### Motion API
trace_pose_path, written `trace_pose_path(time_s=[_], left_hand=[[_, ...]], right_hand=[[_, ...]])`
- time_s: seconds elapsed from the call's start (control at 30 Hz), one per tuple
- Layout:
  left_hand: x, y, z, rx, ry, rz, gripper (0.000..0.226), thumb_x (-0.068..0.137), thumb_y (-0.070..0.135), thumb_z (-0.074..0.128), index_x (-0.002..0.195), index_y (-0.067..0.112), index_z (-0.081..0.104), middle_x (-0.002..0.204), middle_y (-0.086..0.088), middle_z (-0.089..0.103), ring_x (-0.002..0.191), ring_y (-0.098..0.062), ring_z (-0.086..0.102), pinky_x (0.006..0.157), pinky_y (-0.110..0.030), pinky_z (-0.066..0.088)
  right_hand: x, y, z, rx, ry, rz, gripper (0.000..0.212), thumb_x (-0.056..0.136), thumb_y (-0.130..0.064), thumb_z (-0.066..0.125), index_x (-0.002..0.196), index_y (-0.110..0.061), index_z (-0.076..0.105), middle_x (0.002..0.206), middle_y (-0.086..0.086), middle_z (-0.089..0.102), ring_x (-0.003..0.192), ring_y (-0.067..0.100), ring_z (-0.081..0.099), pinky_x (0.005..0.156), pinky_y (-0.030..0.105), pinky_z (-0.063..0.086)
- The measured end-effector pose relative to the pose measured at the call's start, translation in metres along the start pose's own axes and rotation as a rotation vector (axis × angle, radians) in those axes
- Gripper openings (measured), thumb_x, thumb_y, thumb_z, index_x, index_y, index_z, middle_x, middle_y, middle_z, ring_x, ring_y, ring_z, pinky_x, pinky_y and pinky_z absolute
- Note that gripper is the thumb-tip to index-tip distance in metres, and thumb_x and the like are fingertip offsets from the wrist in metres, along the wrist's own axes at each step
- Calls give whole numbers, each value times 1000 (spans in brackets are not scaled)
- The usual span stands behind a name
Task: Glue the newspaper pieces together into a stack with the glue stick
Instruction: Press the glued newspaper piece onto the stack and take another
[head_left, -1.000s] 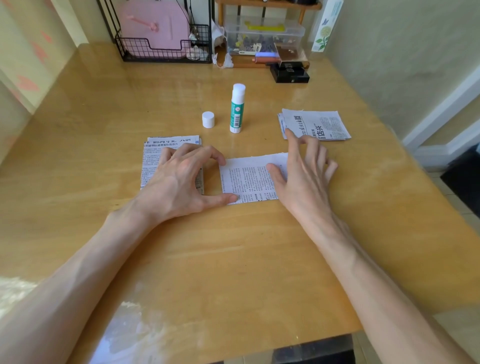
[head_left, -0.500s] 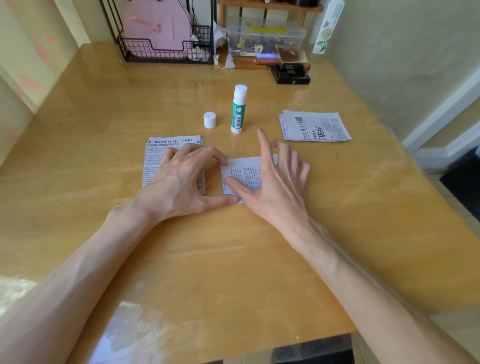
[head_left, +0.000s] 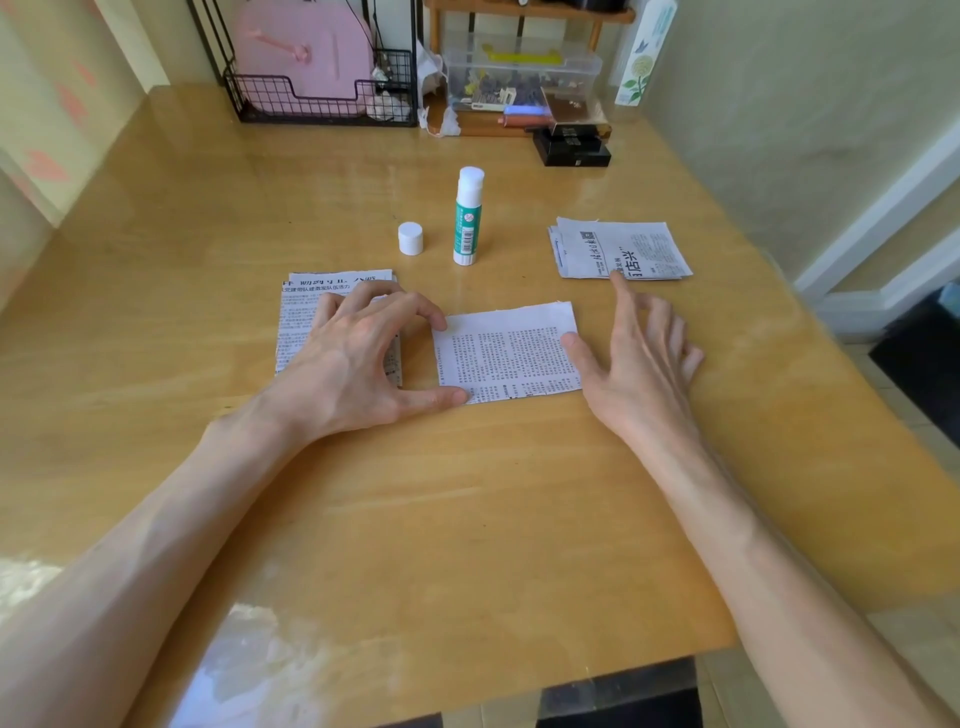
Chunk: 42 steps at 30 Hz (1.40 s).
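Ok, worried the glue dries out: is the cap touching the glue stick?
Apart. Head view shows bare table between the cap and the upright glue stick.

Green-and-white glue stick (head_left: 467, 218), white cap (head_left: 410, 238), black-on-white printed newspaper piece (head_left: 511, 353) — honey-yellow wooden table (head_left: 467, 519), pink case (head_left: 301, 57)

Left hand (head_left: 358, 358) over the left newspaper piece (head_left: 306, 322), thumb and index tip pressing the left edge of the centre piece (head_left: 506, 353). Right hand (head_left: 641, 364) spread, thumb at that piece's right edge. Glue stick (head_left: 467, 218) upright, uncapped, cap (head_left: 410, 238) just beside; right stack (head_left: 621, 249) apart.
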<state>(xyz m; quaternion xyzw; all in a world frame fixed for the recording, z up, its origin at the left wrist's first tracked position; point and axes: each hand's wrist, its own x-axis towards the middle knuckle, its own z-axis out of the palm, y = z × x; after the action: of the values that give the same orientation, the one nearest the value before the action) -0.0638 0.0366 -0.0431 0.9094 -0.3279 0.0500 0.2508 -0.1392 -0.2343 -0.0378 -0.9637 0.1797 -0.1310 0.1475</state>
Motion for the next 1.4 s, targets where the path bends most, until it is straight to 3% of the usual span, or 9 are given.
trace_pose_path(time_s=[0.23,0.33,0.47,0.7,1.07,1.23,1.4], left_hand=[[0,0,1,-12,7,0,74,66,92,61,119,40,55,120,21,59,138,-9,38,107,-40,30],[0,1,1,-6,15,7,74,66,92,60,119,40,55,119,22,59,136,-9,40,106,-43,32],[0,1,2,-2,15,5,74,67,92,60,118,41,54,120,22,60,136,-8,39,104,-42,32],[0,1,2,-7,29,12,72,67,91,62,118,41,54,118,22,59,138,-7,36,104,-43,33],[0,0,1,-15,17,6,73,67,92,62,119,41,53,118,19,58,139,-7,34,103,-35,27],[0,0,1,-14,17,7,72,67,91,63,119,41,54,117,20,57,139,-8,34,107,-39,29],[0,1,2,-9,13,3,74,66,94,60,119,42,53,119,21,59,139,-7,34,103,-35,26]], right_hand=[[-1,-5,0,17,111,-39,74,102,-35,64,165,-25,26,152,10,39,141,32,35,107,49,27],[-5,-24,2,107,164,-124,72,99,-46,65,161,-23,35,150,9,43,138,31,39,105,49,29],[-18,-54,19,110,70,-220,89,90,-68,64,161,-23,33,148,7,43,138,29,39,105,48,28],[-18,-58,23,43,11,-179,108,80,-85,60,163,-25,27,151,5,38,142,25,33,107,45,26],[1,7,-5,95,-47,50,85,97,-58,63,165,-24,25,157,10,33,147,31,29,117,46,20],[0,-2,-3,173,25,23,79,97,-43,70,163,-26,29,154,8,36,146,29,32,114,47,23],[-20,-41,11,205,9,-127,100,84,-77,63,163,-25,29,148,4,39,140,24,34,111,45,26]])
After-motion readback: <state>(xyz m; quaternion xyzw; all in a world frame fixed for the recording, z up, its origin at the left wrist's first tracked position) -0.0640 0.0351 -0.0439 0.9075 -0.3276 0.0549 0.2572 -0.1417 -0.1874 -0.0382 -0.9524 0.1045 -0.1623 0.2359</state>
